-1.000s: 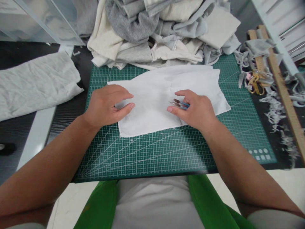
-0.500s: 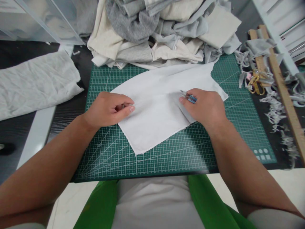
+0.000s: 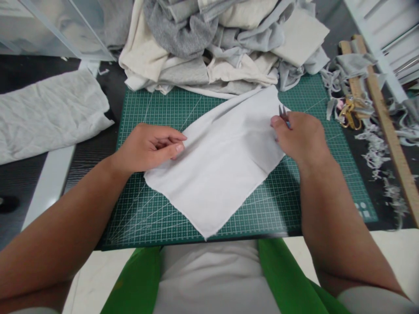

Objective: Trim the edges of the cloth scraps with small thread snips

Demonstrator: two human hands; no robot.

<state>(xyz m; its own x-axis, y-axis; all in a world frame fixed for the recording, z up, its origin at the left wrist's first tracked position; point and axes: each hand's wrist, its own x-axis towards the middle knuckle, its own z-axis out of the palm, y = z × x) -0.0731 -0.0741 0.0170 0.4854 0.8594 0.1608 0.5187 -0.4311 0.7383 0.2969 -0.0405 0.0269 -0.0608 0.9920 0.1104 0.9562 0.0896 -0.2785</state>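
Observation:
A white cloth piece (image 3: 222, 165) lies slanted on a green cutting mat (image 3: 157, 226), one corner pointing toward my body. My left hand (image 3: 150, 148) is over its left end, fingers loosely curved and thumb a little apart from them. Whether those fingertips touch the fabric is hard to see. At the cloth's right end is my right hand (image 3: 299, 135), closed around small thread snips (image 3: 283, 113) whose blades poke out above the thumb. Its fingers are against the cloth edge; their grip on the fabric is partly hidden.
A heap of grey and cream fabric (image 3: 196, 56) covers the mat's far side. On the right lie wooden rulers (image 3: 389, 122), gold-handled scissors (image 3: 350, 115) and thread scraps (image 3: 376, 148). A folded pale cloth (image 3: 49, 115) lies left, near a clear plastic bin (image 3: 85, 30).
The white cloth has turned, its near corner shifting toward me and its right end pulling inward. My right hand has moved right and slightly away with the snips. The left hand barely moved.

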